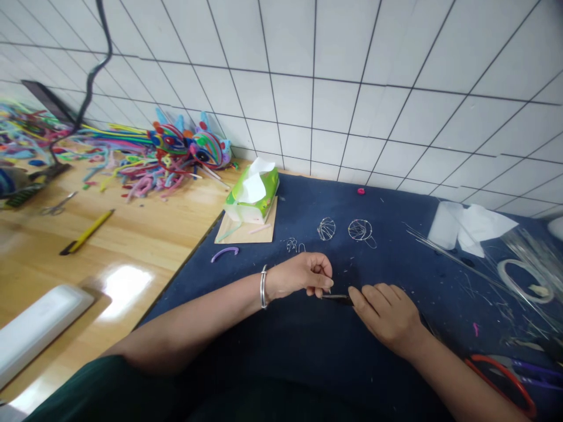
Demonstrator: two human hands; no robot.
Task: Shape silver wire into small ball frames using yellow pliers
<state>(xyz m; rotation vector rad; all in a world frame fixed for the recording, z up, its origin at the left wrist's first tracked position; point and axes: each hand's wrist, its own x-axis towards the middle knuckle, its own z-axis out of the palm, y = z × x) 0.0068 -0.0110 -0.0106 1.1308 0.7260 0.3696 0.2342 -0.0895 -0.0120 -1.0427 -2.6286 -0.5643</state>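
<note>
Our right hand [387, 316] is closed around a slim, dark tool [336, 298], whose thin metal tip points left; the fingers cover most of it, so we cannot tell whether its jaws are apart. The tool lies right of the tissue box [268, 199] and nearer to us than the box. Our left hand [308, 275] is at the tip, thumb and fingertips drawn together in a narrow pinch; we cannot tell whether a bit of wire is caught between them. A silver bangle [263, 287] circles the left wrist, on our side of the box.

Just beyond our left hand, to the right of the box and a little nearer us, we see small bent wires [294, 245]. Farther right of the box are two round wire frames, a smaller one [326, 229] and a larger one [360, 230], well apart from our fingers. The box itself rests on a board [244, 238], and a purple strip [224, 252] curves on the near side of that box. Far to the box's right we have loose long wires [444, 252] and white paper [484, 228], all on the dark blue cloth [303, 199]. Left of the box, on the wooden table [176, 234], we find a yellow knife [90, 232], and beyond it a heap of coloured strips [145, 179].
</note>
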